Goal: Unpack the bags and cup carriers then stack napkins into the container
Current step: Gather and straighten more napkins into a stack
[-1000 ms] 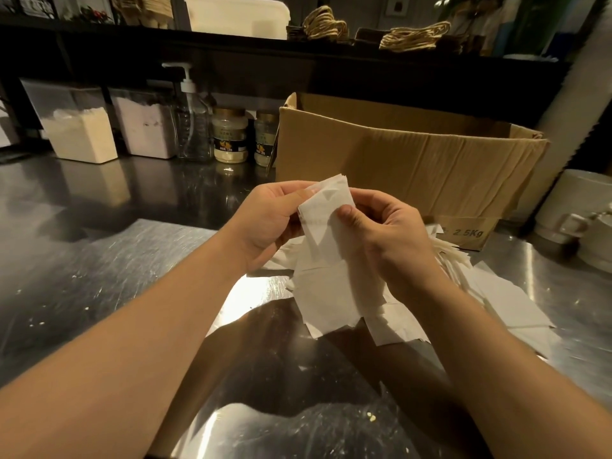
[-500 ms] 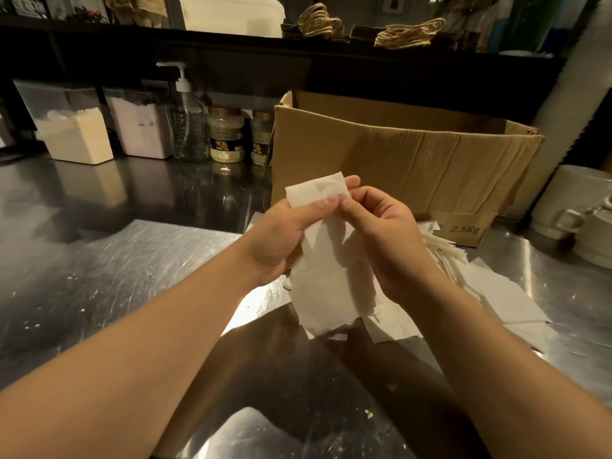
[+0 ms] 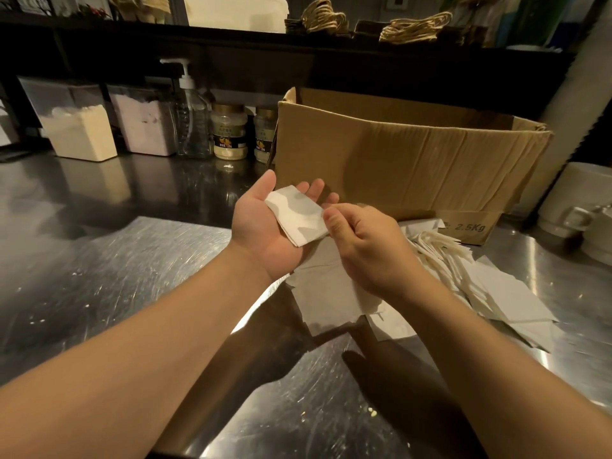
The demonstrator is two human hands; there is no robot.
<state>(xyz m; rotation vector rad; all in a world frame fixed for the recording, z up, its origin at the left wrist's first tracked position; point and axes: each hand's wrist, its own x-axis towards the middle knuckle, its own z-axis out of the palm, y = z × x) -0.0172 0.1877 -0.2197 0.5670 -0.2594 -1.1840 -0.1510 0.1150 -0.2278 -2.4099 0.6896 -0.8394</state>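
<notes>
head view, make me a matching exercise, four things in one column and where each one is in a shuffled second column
Things:
1. folded white paper napkin
2. brown cardboard box
3. clear plastic pump bottle
4. loose pile of white napkins

Places:
A. standing at the back of the counter, left of the two jars
B. lying on the open left palm
C. spread on the steel counter under the right hand
D. behind both hands, printed 2.5Kg

Pairs: 1-B, 2-D, 3-A, 4-C

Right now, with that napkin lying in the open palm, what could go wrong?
1. The napkin lies loose on the flat left hand; only the right hand pinches its edge, so it may slide off onto the counter.
2. The pile beside the box is fanned out and uneven; a passing forearm could scatter it.
3. The counter shows crumbs, which could soil a dropped napkin.
</notes>
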